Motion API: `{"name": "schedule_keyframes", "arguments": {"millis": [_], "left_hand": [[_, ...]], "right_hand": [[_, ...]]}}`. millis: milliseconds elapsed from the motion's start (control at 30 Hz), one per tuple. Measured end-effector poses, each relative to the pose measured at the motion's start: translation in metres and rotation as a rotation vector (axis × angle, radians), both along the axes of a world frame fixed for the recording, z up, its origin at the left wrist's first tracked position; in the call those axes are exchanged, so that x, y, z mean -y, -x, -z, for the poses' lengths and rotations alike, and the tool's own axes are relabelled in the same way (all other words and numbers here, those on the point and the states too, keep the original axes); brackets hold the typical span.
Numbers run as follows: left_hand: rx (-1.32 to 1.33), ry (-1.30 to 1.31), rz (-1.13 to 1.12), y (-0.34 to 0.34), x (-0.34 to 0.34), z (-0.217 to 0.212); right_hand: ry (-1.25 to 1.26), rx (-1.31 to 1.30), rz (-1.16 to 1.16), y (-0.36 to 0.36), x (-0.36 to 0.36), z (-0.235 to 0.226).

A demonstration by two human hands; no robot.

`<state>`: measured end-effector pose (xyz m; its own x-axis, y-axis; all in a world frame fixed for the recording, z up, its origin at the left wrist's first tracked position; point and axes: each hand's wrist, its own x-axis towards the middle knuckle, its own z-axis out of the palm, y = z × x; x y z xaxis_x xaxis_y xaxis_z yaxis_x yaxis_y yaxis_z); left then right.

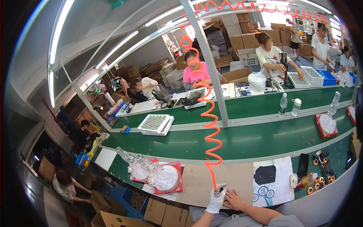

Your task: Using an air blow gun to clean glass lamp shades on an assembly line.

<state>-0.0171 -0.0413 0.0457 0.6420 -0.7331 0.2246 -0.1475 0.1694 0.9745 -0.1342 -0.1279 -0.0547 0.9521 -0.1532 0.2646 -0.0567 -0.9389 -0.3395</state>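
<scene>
My left hand [214, 203], in a white glove, is closed around the dark metal end fitting [217, 193] of an orange coiled air hose [213, 142]. The hose hangs down from the overhead frame. Close beside it, my bare right hand [235, 200] lies with fingers stretched out on a brown cardboard sheet [230, 172]; I make out nothing in it. To the left of the sheet, clear ribbed glass or plastic pieces with round bases [165, 178] rest on red-edged boxes [176, 186].
On the right lie a printed sheet [281, 193] with a black flat piece [265, 174], a phone [303, 165], an amber bottle [307, 181] and several copper-coloured rings [310, 190]. A metal post [211, 64] rises beyond the green belt [249, 142]. Co-workers sit across; cardboard boxes [166, 212] stand lower left.
</scene>
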Motion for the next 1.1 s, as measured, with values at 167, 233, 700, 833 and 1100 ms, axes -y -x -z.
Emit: {"name": "schedule_keyframes", "arguments": {"millis": [167,233,700,833,1100], "left_hand": [[-0.095,-0.001,0.008,-0.010,-0.001,0.015],[-0.089,0.015,0.018,-0.004,-0.002,0.014],[-0.061,-0.028,0.008,0.019,0.011,-0.001],[-0.032,-0.001,-0.023,0.020,0.011,-0.006],[-0.012,0.014,-0.001,0.026,0.013,-0.009]], "right_hand": [[-0.020,0.060,0.002,0.000,-0.001,-0.005],[-0.020,0.062,0.009,0.001,0.000,-0.005],[0.044,-0.142,0.003,0.001,0.003,-0.005],[0.045,-0.122,-0.001,0.001,0.003,-0.006],[0.071,-0.089,-0.006,-0.001,0.004,0.008]]}}
